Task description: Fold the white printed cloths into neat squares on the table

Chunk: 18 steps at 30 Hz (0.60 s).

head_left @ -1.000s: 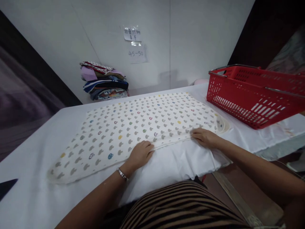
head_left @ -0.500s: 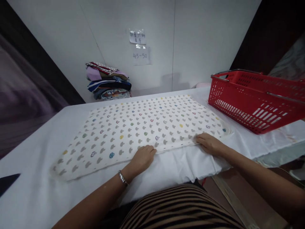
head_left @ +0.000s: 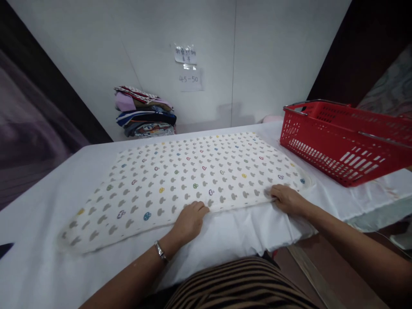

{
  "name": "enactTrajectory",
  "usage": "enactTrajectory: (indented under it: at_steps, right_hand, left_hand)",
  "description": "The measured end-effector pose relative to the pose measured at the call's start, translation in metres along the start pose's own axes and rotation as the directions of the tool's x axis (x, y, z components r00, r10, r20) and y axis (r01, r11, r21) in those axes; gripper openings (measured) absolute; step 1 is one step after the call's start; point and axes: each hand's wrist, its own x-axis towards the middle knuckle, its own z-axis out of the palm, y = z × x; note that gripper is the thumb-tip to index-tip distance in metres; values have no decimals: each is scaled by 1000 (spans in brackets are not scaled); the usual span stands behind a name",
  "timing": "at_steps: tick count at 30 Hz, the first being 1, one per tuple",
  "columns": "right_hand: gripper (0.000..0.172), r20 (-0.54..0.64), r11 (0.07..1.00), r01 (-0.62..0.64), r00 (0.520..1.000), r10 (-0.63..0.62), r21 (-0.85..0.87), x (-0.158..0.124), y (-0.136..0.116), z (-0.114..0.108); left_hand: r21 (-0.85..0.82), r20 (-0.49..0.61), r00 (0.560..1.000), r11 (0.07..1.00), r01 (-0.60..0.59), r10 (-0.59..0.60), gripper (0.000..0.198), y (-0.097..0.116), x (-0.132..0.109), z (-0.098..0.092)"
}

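A white cloth (head_left: 189, 171) printed with small grey and coloured mushrooms lies spread out on the table, in what looks like folded layers. My left hand (head_left: 191, 219) grips its near edge around the middle, fingers curled over the top. Farther right along that same edge, my right hand (head_left: 287, 199) also has its fingers closed on the cloth. Both thumbs are mostly hidden from view. A silver bracelet (head_left: 161, 251) circles my left wrist.
A red plastic basket (head_left: 325, 148) with metal handles stands at the right on the white-covered table (head_left: 28, 231). Folded clothes (head_left: 144, 112) are stacked at the back left against the wall. Handwritten paper signs (head_left: 189, 80) hang on the wall. A dark object lies at the left edge.
My right hand has slid slightly to the right along the cloth's near edge. The left hand keeps its place on the edge. The camera view has shifted a little.
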Motion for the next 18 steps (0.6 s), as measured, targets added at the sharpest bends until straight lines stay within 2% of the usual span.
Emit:
enactTrajectory:
  at_steps: [3, 5, 9, 11, 12, 15, 18]
  right_hand:
    - [21, 67, 996, -21, 998, 15, 82, -3, 4, -6]
    - [21, 95, 988, -7, 995, -8, 154, 5, 3, -13]
    - [29, -20, 950, 168, 985, -169, 264, 50, -15, -15]
    - [40, -33, 930, 260, 965, -260, 259, 80, -25, -5]
    - [45, -4, 930, 273, 960, -281, 245, 94, -28, 2]
    - [55, 124, 959, 206, 965, -232, 193, 127, -25, 23]
    - [58, 114, 970, 159, 977, -182, 184, 150, -13, 36]
  left_hand:
    - [-20, 3, 1000, 1000, 12, -12, 36, 1, -2, 1]
    - [-19, -14, 1000, 1000, 10, -10, 33, 2, -3, 3]
    - [-51, -59, 998, 999, 6, -9, 30, 3, -5, 8]
    - [-54, -98, 995, 999, 4, -10, 28, 1, -6, 13]
    - [-57, -119, 993, 998, -2, -5, 27, 0, -7, 16]
    - [-95, -186, 982, 995, -37, 18, 23, -7, -9, 27]
    - [-104, -299, 953, 991, -89, 54, 17, -15, -10, 44]
